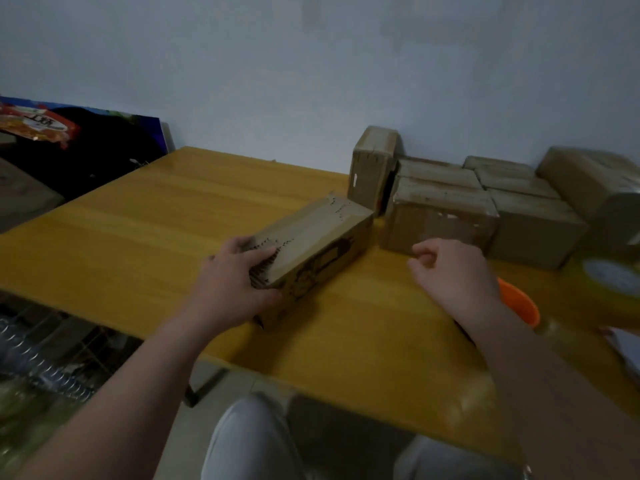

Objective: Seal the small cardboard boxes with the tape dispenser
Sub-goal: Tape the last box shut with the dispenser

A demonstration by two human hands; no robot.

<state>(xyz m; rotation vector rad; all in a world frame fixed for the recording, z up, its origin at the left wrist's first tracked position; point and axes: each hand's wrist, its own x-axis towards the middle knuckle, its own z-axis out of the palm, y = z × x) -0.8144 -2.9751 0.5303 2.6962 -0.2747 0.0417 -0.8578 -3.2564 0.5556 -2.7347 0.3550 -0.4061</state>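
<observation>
Where the long box lies: the long brown cardboard box with dark print (322,233) rests flat and slantwise on the yellow wooden table (138,220), its far end just beside the other boxes; I cannot tell whether they touch.
Left hand: the left hand (239,282) grips the box's near end, fingers curled over the top edge and thumb down the near side.
Right hand: the right hand (453,271) hovers over the table to the right of the box, fingers loosely curled, thumb and forefinger close together, holding nothing.
Handling: probably light and fairly stiff, but the near end looks ragged (corrugated edge showing) and may crush under a hard squeeze. It is better held by the long side walls, leaving the seam bare.
Tape: a blurred roll of tape (613,275) sits at the far right. An orange rounded plastic thing (519,306) shows beside the right wrist; whether it is the dispenser, I cannot tell.
Neighbours: plain brown cardboard boxes (440,216) lie grouped by the wall, with one upright brown box (372,168) at their left end.
In the way: the upright box and the group crowd the far end, so a tape run past that end looks cramped.
</observation>
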